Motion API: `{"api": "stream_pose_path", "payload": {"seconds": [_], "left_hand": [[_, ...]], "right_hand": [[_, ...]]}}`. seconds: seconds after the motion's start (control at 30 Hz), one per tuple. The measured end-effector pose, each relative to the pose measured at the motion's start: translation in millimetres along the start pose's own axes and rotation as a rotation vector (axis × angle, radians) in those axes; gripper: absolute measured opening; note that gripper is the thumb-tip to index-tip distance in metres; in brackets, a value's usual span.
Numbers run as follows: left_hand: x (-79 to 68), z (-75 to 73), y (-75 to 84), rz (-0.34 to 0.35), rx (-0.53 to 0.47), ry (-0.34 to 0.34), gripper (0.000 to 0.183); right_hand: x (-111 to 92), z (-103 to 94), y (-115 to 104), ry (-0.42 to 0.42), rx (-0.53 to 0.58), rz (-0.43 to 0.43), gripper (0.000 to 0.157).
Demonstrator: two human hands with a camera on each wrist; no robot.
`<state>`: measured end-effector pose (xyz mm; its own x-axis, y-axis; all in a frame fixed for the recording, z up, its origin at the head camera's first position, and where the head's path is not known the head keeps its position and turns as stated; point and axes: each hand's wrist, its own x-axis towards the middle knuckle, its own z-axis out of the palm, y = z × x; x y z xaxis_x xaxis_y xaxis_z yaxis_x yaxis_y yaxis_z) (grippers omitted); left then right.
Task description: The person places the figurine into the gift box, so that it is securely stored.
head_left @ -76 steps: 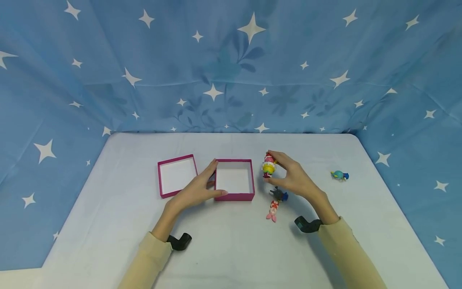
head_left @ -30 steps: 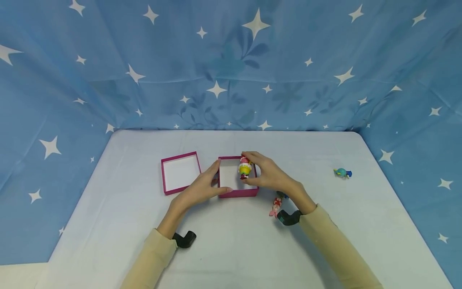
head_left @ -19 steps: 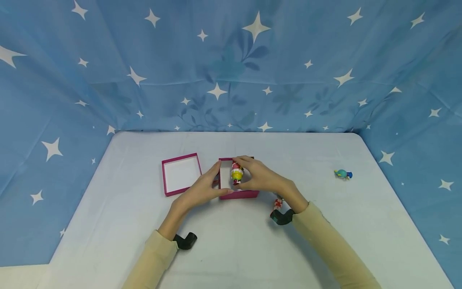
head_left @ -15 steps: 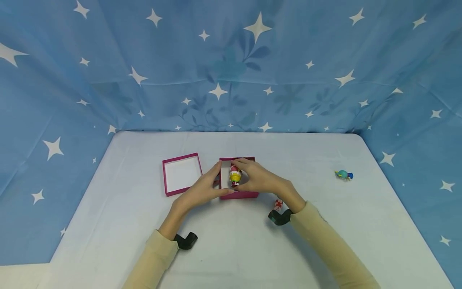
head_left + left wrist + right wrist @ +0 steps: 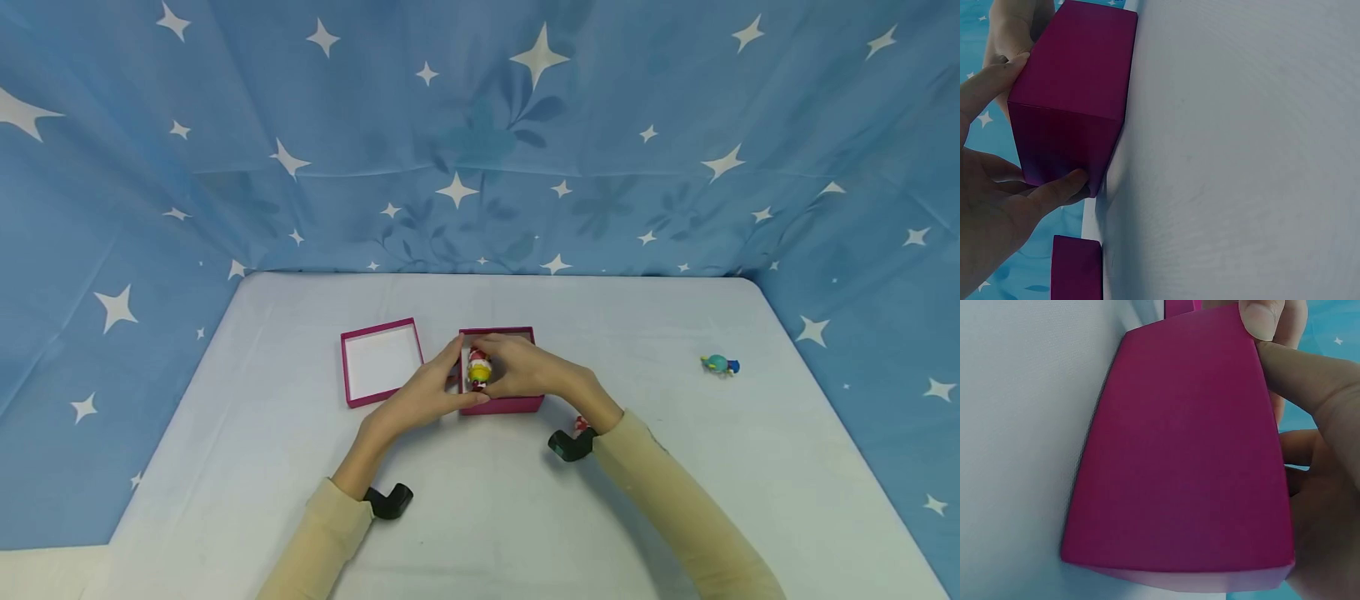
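A magenta box [image 5: 510, 406] with a pale inside stands open-topped on the white table. My left hand [image 5: 420, 393] holds it by its left side, thumb at the front rim; the left wrist view shows the fingers on the box's side wall [image 5: 1060, 144]. Over the box's left part, my right hand [image 5: 528, 368] pinches a small toy figurine [image 5: 479, 371] with a red top and yellow middle. The figurine is upright in the head view, between thumb and fingers. From the right wrist camera, the box's front wall [image 5: 1179, 450] hides it.
Left of the box lies its shallow magenta-rimmed lid [image 5: 345, 367], inside up. A red-and-white figurine [image 5: 582, 425] is partly hidden by the right wrist's camera [image 5: 572, 445]. A teal-and-blue figurine [image 5: 719, 364] lies far right. A blue star-patterned curtain [image 5: 480, 150] hangs behind the table.
My right hand has carried the figurine left from beside the box, over its right rim, and lowered it toward the left side. The left hand keeps its hold. The dark figurine is now hidden.
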<state>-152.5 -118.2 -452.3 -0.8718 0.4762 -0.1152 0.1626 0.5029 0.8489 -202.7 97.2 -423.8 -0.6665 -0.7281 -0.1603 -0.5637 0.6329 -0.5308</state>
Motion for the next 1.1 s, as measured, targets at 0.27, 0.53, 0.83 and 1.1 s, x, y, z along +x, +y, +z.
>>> {"api": "stream_pose_path", "payload": {"seconds": [0.27,0.53,0.83,1.1], "left_hand": [[-0.5,0.2,2.1,-0.008,-0.002,-0.007,0.108],[-0.5,-0.3,1.1,-0.013,-0.007,-0.009,0.108],[-1.1,-0.2,2.6,-0.012,-0.004,-0.009,0.107],[0.2,0.3,0.5,-0.024,0.002,-0.004,0.109]], "right_hand": [[10,6.2,2,-0.025,-0.028,-0.020,0.084],[14,12.5,2,-0.035,-0.049,0.015,0.082],[16,12.7,4,-0.048,-0.066,-0.002,0.080],[14,10.8,3,-0.068,-0.059,0.005,0.080]]}}
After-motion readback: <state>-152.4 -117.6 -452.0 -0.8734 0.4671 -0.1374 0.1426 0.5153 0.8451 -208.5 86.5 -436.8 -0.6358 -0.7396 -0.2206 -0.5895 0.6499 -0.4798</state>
